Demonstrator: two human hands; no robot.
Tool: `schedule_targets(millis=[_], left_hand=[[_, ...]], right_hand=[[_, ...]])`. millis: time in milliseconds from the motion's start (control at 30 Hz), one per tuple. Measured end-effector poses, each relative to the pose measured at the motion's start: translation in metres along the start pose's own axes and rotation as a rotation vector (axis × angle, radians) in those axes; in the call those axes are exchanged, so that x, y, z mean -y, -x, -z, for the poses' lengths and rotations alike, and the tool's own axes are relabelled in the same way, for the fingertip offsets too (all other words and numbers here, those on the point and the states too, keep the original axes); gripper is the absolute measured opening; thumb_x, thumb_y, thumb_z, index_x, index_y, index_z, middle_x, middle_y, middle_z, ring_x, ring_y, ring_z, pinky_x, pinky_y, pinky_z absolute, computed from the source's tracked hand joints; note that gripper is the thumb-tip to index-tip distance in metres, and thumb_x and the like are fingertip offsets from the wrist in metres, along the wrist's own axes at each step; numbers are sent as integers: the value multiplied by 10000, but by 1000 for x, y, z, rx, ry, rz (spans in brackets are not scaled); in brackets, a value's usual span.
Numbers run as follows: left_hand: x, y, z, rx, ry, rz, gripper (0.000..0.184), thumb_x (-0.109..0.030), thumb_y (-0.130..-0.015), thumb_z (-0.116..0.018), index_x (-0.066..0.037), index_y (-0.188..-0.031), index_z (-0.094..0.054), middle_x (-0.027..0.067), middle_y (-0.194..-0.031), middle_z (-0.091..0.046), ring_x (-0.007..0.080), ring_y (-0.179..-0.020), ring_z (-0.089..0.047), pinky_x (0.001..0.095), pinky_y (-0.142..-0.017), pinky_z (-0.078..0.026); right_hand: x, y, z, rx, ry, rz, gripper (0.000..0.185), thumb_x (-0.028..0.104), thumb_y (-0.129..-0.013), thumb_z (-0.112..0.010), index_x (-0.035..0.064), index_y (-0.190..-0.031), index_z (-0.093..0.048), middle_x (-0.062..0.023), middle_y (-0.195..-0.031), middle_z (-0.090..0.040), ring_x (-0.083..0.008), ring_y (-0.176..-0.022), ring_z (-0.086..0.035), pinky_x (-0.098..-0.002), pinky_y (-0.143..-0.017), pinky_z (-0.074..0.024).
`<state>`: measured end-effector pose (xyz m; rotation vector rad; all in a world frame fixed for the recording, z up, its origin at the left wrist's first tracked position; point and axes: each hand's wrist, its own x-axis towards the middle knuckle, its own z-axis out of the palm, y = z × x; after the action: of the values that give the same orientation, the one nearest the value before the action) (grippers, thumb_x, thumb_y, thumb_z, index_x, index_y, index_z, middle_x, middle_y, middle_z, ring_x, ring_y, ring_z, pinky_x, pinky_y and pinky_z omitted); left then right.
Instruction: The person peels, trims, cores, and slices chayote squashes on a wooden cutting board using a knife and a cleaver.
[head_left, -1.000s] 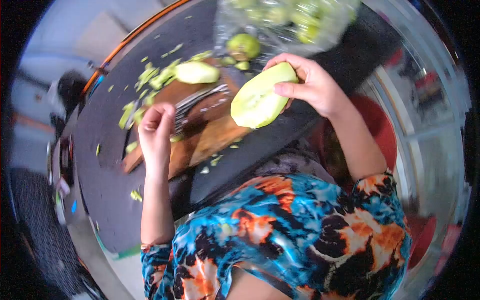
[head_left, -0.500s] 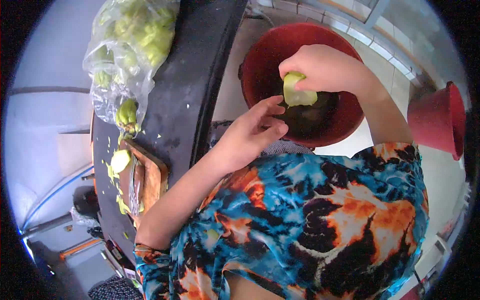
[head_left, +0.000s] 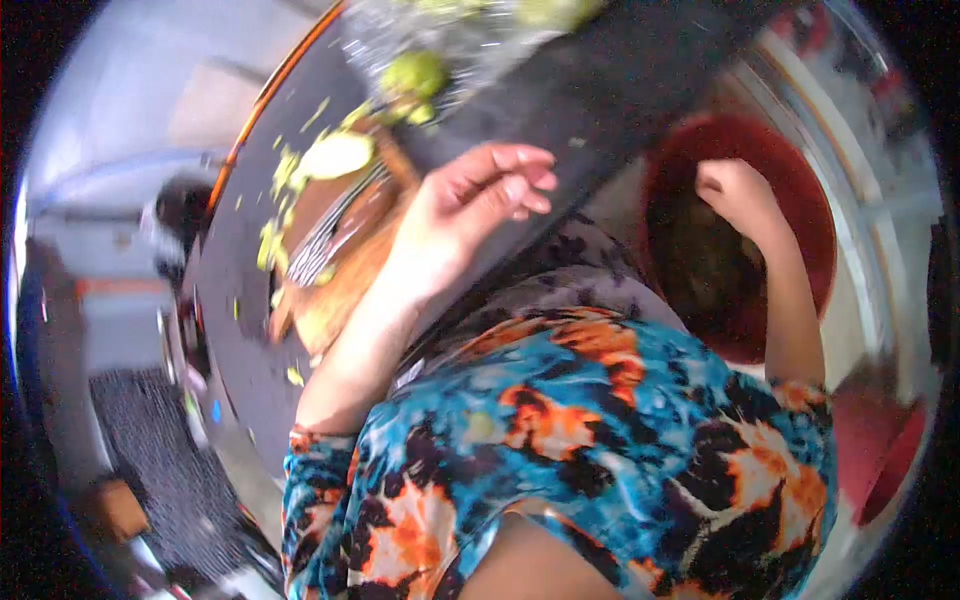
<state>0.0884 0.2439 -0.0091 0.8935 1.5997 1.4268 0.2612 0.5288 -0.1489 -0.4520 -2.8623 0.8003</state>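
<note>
My left hand is over the dark table, fingers loosely bent and apart, with nothing in it. To its left lies a wooden cutting board with a striped knife or peeler-like tool, blurred, on it. A peeled pale-green chayote rests at the board's upper end, among green peelings. My right hand hangs over a red bucket with its fingers curled in; no chayote shows in it. The bucket's inside is dark and its contents are unclear.
A clear plastic bag of green chayotes lies at the table's far side, with an unpeeled chayote at its edge. A second red bucket stands at the lower right. The dark table runs diagonally.
The peeled chayote has left my right hand, which has stayed over the red bucket. My left hand has moved away from the bucket towards the board. The view has turned back to the table.
</note>
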Motion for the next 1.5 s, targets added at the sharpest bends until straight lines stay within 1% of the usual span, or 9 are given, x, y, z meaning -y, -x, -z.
schedule_targets(millis=[100,333,500,633,900,1033,1167,1267,1500], left_hand=[[-6,32,44,-368,-2,-148,285,-235,-934,-526,-13,-1105,-576,44,-959,-627,110,-839,-591,256,-781,-468],[8,133,179,-779,-336,-267,289,-267,-932,-526,-34,-1086,-599,2,-922,-627,92,-863,-582,241,-786,-456],[35,163,226,-952,-448,-261,257,-262,-930,-535,-66,-1063,-636,5,-904,-650,83,-815,-592,229,-742,-462],[65,182,242,-1026,-537,-138,245,-215,-920,-559,-27,-1062,-628,43,-879,-655,89,-796,-598,236,-736,-485],[44,180,214,-996,-878,-124,262,-233,-888,-589,-5,-1012,-627,82,-829,-652,138,-762,-609,285,-731,-488],[35,173,174,-583,-855,-87,300,-268,-839,-645,-38,-1027,-602,141,-909,-648,260,-841,-638,348,-760,-494],[42,161,135,-511,-1215,-117,399,-259,-763,-698,-118,-1111,-561,121,-1071,-553,329,-1026,-550,413,-836,-479],[49,152,141,-587,-1424,-125,347,-264,-824,-620,-145,-1142,-548,107,-1083,-553,303,-1053,-538,451,-873,-444],[80,162,252,-981,-1728,50,346,-342,-869,-557,-211,-1188,-539,69,-1140,-549,260,-1105,-494,495,-909,-373]], right_hand=[[30,-14,18,-8,-143,17,155,151,-789,-617,5,-781,-565,-152,-684,-590,-305,-618,-573,-377,-581,-429],[178,-41,11,-68,-358,273,165,78,-859,-618,-5,-757,-519,11,-631,-425,-35,-590,-375,-225,-520,-327],[284,-67,-13,-6,-58,702,223,187,-806,-648,6,-922,-588,-125,-927,-594,-303,-904,-579,-359,-803,-465],[338,-97,-64,9,131,948,332,225,-785,-652,48,-1054,-568,-114,-1009,-579,-305,-993,-543,-405,-878,-446],[333,-114,-51,-4,-49,713,287,218,-855,-604,19,-1060,-585,-156,-980,-622,-335,-885,-607,-379,-787,-486],[314,-102,-6,-79,-375,432,284,228,-891,-604,-13,-1040,-622,-34,-829,-632,-110,-717,-565,-252,-679,-457],[281,-74,30,-224,-663,203,316,303,-939,-530,7,-1006,-621,-7,-745,-586,-81,-625,-507,-232,-593,-415],[240,-58,48,-223,-1111,137,538,469,-971,-336,0,-993,-599,-35,-733,-568,-134,-615,-525,-246,-567,-406],[205,-41,67,-53,-1476,143,494,512,-954,-352,37,-944,-487,-39,-742,-423,-154,-640,-400,-280,-592,-352]])
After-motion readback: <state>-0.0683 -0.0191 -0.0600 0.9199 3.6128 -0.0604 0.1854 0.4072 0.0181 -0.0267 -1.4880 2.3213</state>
